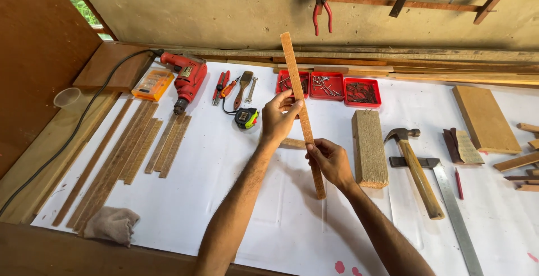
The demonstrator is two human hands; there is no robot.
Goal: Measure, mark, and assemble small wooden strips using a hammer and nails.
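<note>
A person holds a thin wooden strip [301, 111] upright over a white-covered workbench [252, 197], near the centre of the frame, its top end rising toward the back wall and its lower end hanging just above the bench. The left hand [279, 118] pinches the strip about midway along, thumb and fingers closed on its edges; the right hand [329, 161] grips it lower down, fingers wrapped around the slat. Both hands are clenched on the wood, none free. A short offcut [293, 142] lies on the bench between the wrists. To the left of centre sits a tape measure [246, 117]; further left, a red electric drill [188, 79] and a row of similar strips [135, 152]. Right of the hands stand a wooden block [369, 148], a claw hammer [418, 166] and a steel square [457, 220]; three red trays of nails [328, 87] line the back. Judged from the grip, checking such a slat goes best with the hands spread well apart and the piece turned slowly, so that any bow or twist shows against the light bench covering.
</note>
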